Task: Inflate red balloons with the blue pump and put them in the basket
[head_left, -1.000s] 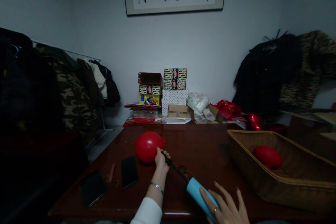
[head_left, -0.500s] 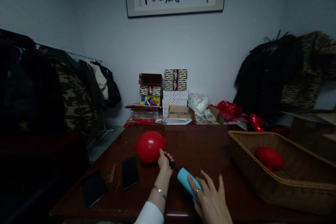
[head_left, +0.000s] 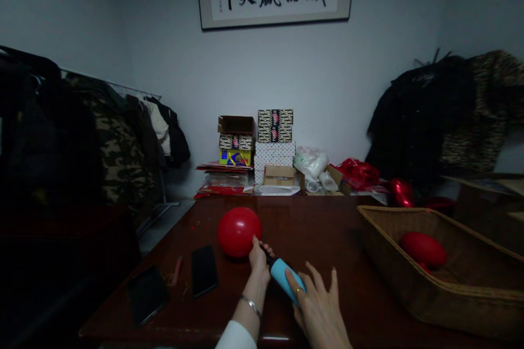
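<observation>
A round red balloon (head_left: 239, 232), partly inflated, is just above the table at the tip of a hand-held balloon pump (head_left: 287, 280) with a light-blue body and a black front end. My left hand (head_left: 259, 257) is closed around the balloon's neck and the pump's black nozzle, which its fingers mostly hide. On the pump's blue body lies my right hand (head_left: 321, 305), thumb along the near side and palm behind it. Its other fingers are spread and partly lifted off; the pump's rear end is hidden under that hand.
To the right, a wicker basket (head_left: 440, 289) holds another red balloon (head_left: 423, 249). Two dark flat devices, one a phone (head_left: 204, 271) and the other a larger slab (head_left: 148, 295), lie at the left of the brown table (head_left: 311, 229). Stacked boxes (head_left: 275, 161) stand beyond its far edge.
My right hand has pushed the blue pump body forward and left toward my left hand, so less of the black shaft shows. In the picture, the balloon sits slightly farther right.
</observation>
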Available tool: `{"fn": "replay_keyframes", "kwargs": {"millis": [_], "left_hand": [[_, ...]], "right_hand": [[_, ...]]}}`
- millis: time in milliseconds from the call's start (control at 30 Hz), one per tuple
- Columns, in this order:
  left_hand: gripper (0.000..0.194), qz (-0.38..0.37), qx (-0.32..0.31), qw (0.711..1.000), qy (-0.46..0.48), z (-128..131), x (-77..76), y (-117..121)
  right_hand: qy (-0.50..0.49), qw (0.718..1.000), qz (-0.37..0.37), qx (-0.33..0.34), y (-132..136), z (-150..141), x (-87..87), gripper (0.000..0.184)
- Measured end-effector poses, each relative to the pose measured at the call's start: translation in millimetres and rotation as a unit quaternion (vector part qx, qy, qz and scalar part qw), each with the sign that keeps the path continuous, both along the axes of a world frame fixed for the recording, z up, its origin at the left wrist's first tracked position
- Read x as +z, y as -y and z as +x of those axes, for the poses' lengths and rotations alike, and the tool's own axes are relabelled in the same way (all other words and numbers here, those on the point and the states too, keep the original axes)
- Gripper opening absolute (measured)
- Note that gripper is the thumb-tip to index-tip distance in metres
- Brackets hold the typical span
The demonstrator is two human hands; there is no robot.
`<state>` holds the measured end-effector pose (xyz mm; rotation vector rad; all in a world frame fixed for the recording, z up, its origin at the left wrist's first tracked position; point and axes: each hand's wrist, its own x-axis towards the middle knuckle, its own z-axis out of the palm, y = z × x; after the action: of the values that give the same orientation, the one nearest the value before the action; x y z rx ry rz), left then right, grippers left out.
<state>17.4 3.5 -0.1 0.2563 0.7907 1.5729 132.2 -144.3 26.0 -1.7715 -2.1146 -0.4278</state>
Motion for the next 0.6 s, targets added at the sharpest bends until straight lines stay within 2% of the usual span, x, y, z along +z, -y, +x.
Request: {"fn": "replay_keyframes", "kwargs": {"millis": [133,300,600], "left_hand": [[0.032,-0.006,0.010,1.000,0.002,-1.7,0.4,-1.1],[0.030,-0.009,0.009,1.000,0.001,-1.2,-1.3,-0.6],[0.035,-0.008,0.018,1.000,0.009,-6.3,0.2,-5.7]], "right_hand": [[0.014,1.000,0.016,0.010,2.5,1.3,-1.5,0.062],[0.036,0.997,0.062,0.018,5.0,7.9,-11.6,0.067],[0.093,0.979,0.166,0.078,15.1,44.7,-30.4,0.066]]}}
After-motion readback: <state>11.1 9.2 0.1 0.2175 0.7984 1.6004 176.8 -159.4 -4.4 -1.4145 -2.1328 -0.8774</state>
